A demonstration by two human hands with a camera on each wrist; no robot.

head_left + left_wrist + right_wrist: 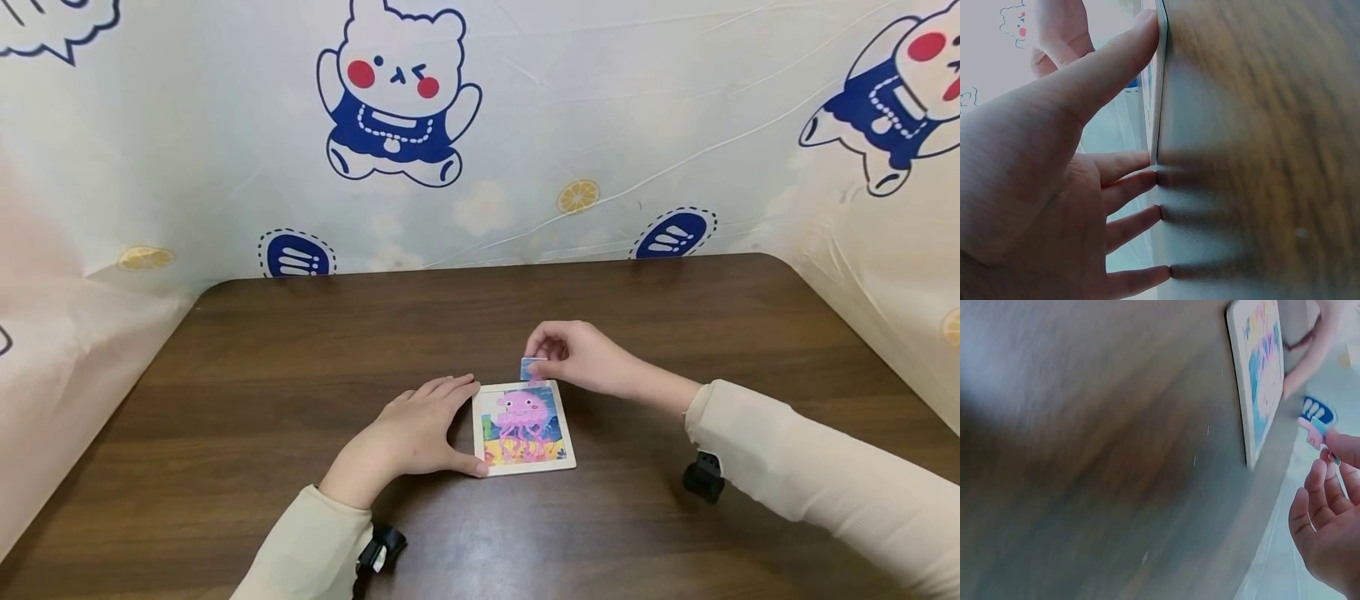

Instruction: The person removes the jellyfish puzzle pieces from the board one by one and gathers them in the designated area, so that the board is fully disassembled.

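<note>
A square jigsaw puzzle (523, 427) in a pale frame lies on the table, showing a pink octopus or jellyfish over blue and yellow; its upper left part is pale. My left hand (420, 429) rests at the frame's left side with spread fingers, its thumb on the near corner and its index finger by the far one. Above the frame's far edge, my right hand (581, 358) pinches a small blue and pink puzzle piece (530, 368) between thumb and fingers. In the right wrist view the piece (1316, 432) is held above the table, apart from the frame.
The dark brown wooden table (300, 358) has rounded far corners. Behind it and at its sides hangs a pale cloth (525, 108) printed with bears and orange slices. Black wrist devices (703, 477) sit below both cream sleeves.
</note>
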